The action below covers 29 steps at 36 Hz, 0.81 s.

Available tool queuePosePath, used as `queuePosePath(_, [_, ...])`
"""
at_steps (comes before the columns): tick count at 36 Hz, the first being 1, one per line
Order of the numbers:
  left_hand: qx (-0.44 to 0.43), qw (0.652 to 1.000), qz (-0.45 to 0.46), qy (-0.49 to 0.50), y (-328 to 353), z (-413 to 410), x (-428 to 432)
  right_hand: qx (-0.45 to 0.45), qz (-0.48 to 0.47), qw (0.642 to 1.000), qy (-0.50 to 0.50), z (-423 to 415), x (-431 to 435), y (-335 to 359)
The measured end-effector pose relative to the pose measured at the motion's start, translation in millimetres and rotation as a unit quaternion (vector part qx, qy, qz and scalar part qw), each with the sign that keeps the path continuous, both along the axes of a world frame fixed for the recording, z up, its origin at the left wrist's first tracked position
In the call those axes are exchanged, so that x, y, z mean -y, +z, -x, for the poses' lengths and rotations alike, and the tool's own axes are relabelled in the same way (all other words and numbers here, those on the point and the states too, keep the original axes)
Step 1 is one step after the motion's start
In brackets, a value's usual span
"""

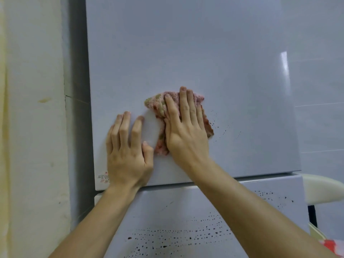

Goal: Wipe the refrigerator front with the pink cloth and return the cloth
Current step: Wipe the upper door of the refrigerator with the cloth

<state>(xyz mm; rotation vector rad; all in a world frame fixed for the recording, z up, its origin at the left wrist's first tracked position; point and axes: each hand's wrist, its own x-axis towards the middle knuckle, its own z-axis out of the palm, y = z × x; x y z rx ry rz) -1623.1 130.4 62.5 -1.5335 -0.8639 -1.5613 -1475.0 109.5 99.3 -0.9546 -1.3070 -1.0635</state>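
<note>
The pale grey refrigerator upper door (pixel 186 53) fills most of the head view. A crumpled pink cloth (pixel 158 105), with some yellowish patches, lies flat against the door's lower half. My right hand (pixel 186 131) presses on the cloth with fingers spread and pointing up. My left hand (pixel 126 149) rests flat on the bare door just left of the cloth, its thumb close to the cloth's lower edge. Small dark specks dot the door right of the cloth.
The lower door (pixel 186 220) below the seam carries many dark specks. A cream wall (pixel 33 127) stands to the left, with a grey gap beside the fridge. At right are white tiles (pixel 320 108) and a cream rounded seat (pixel 322 189) on a dark leg.
</note>
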Motion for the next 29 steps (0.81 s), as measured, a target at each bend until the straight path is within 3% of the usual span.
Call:
queuePosePath(7, [0.0, 1.0, -0.003, -0.003, -1.0, 0.6, -0.5, -0.035, 0.003, 0.997, 0.062, -0.6, 0.0, -27.2])
queuePosePath(15, [-0.013, 1.0, 0.013, -0.015, 0.1, 5.2, 2.6, 0.047, 0.068, 0.996, 0.04, -38.2, 16.0, -104.5])
queuePosePath(19, [-0.018, 1.0, 0.008, -0.011, 1.6, 7.5, 4.5, 0.032, 0.056, 0.997, 0.042, -48.1, 19.5, -82.1])
queuePosePath(25, [-0.013, 1.0, 0.008, -0.021, 1.3, 5.3, 2.4, -0.052, 0.004, 0.998, 0.046, -49.2, 11.3, 9.4])
queuePosePath(29, [-0.005, 1.0, 0.012, -0.021, 1.2, 3.5, 2.4, -0.079, 0.028, 0.994, 0.067, -46.5, 10.9, 15.6])
